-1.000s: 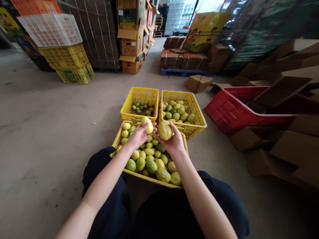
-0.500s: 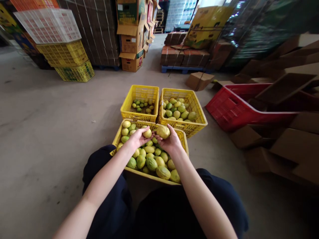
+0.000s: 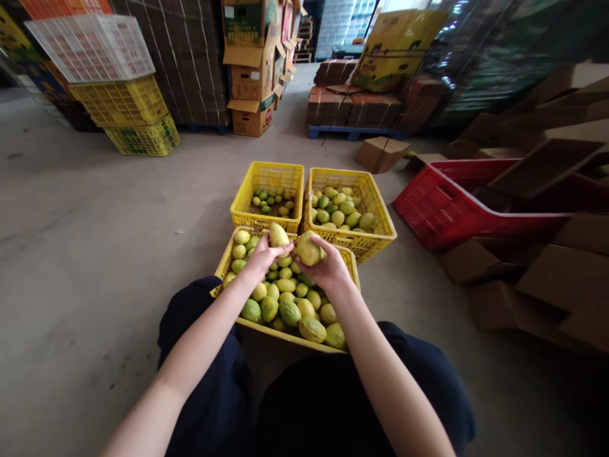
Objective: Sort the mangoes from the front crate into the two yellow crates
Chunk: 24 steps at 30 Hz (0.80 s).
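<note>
My left hand (image 3: 264, 255) grips a yellow-green fruit (image 3: 278, 235), its tip pointing up. Close beside it, my right hand (image 3: 332, 265) is wrapped round a larger yellowish fruit (image 3: 310, 249). Both hands are over the near yellow crate (image 3: 285, 339), which holds many green and yellow fruits (image 3: 290, 313). Behind it stand two more yellow crates: the back left crate (image 3: 242, 190) has several small green fruits at its bottom, and the back right crate (image 3: 380, 209) holds a larger heap.
A red crate (image 3: 431, 202) with cardboard in it stands at the right, by a pile of cardboard boxes (image 3: 561, 279). Stacked white and yellow crates (image 3: 118, 101) are at the back left. A small carton (image 3: 380, 154) lies on the floor behind.
The fruit in my left hand has turned and now stands up above the fingers. The fruit in my right hand has also been turned, with the fingers more over its top.
</note>
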{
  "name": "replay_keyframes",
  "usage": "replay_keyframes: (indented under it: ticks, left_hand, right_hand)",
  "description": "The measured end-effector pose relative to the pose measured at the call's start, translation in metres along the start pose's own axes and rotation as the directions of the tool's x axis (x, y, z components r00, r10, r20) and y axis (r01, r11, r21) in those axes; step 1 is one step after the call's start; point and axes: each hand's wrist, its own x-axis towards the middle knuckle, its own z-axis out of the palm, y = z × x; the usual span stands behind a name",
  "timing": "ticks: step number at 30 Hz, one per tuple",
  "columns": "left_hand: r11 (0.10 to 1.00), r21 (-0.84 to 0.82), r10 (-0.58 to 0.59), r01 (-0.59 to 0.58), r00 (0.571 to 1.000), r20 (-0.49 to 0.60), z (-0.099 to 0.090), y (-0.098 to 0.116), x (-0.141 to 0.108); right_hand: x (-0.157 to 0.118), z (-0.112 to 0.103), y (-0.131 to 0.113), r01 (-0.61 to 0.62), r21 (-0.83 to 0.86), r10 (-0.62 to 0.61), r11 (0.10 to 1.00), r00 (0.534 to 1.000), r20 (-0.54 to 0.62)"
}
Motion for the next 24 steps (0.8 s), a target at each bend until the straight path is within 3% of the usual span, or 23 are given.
replay_keyframes:
  ticks: [3,5,10,15,18,20,22,24]
  left_hand:
    - [0.985,0.038,0.164,-0.171,0.978,0.131,-0.003,0.005,-0.001]
    - [0.975,0.039,0.206,-0.218,0.96,0.191,-0.004,0.01,-0.002]
    - [0.977,-0.049,0.212,-0.207,0.937,0.278,-0.007,0.015,-0.007]
    - [0.981,-0.063,0.194,-0.184,0.917,0.348,-0.013,0.015,-0.007]
    - [0.991,0.054,0.103,-0.126,0.944,0.312,-0.018,0.015,-0.001]
    - [0.962,0.271,-0.041,-0.035,0.962,0.27,-0.024,0.012,0.004]
    - [0.823,0.563,-0.218,0.073,0.956,0.195,-0.03,0.001,0.006]
    - [0.634,0.755,-0.357,0.166,0.929,0.096,-0.034,-0.019,0.002]
  right_hand:
    - [-0.003,0.002,0.0,0.097,-0.058,-0.093,0.994,0.993,0.072]
    - [-0.005,0.003,0.001,0.166,-0.081,-0.152,0.983,0.976,0.156]
    - [-0.007,-0.001,0.0,0.337,-0.104,-0.285,0.936,0.896,0.34]
    - [-0.01,-0.005,-0.002,0.345,-0.148,-0.259,0.927,0.873,0.414]
    - [-0.01,-0.004,-0.004,0.326,-0.137,-0.258,0.936,0.894,0.366]
    - [-0.009,-0.002,-0.005,0.294,-0.128,-0.252,0.947,0.93,0.268]
    - [-0.007,-0.002,-0.007,0.236,-0.147,-0.22,0.961,0.968,0.121]
    - [-0.005,-0.002,-0.009,0.165,-0.158,-0.172,0.974,0.985,-0.033]
